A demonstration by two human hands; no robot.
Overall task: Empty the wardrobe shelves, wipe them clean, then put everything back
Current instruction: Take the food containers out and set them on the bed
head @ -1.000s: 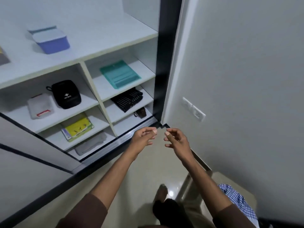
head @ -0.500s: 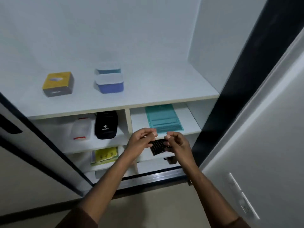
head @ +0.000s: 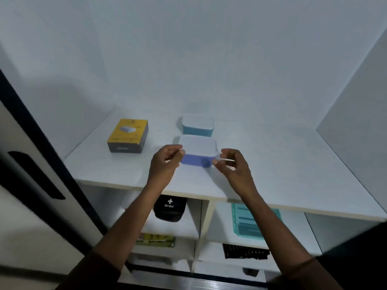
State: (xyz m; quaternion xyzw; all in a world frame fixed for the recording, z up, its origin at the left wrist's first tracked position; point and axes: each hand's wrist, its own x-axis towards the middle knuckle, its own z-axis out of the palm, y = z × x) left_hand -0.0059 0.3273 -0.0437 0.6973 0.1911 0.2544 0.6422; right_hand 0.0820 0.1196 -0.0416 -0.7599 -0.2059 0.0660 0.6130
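Raised since half a second ago: both hands, formerly level with the lower compartments, now either side of the purple container (head: 198, 152) on the wide upper shelf (head: 272, 174) of the wardrobe; view tilted upward likewise. Left hand (head: 165, 164) at the container's left end, fingers (head: 178, 152) curled, thumb and forefinger drawn together near the lid's edge; contact with the lid not discernible. Right hand (head: 232, 166) at the right end, fingers (head: 227, 160) curled and pressed close, tips just beside the container's corner; grip not discernible. Nothing visibly held in either hand. Purple container with white lid, near the shelf's front edge. Teal container (head: 198, 127) with white lid just behind it. Yellow and grey box (head: 128, 136) to the left, well apart from both. Below the shelf, left compartment: black first aid kit (head: 170, 208); beneath that, a yellow-green flat item (head: 156, 240). Right compartment: teal tray (head: 247, 222); beneath that, a black ribbed item (head: 245, 251). Dark-framed sliding door (head: 31, 174) at far left.
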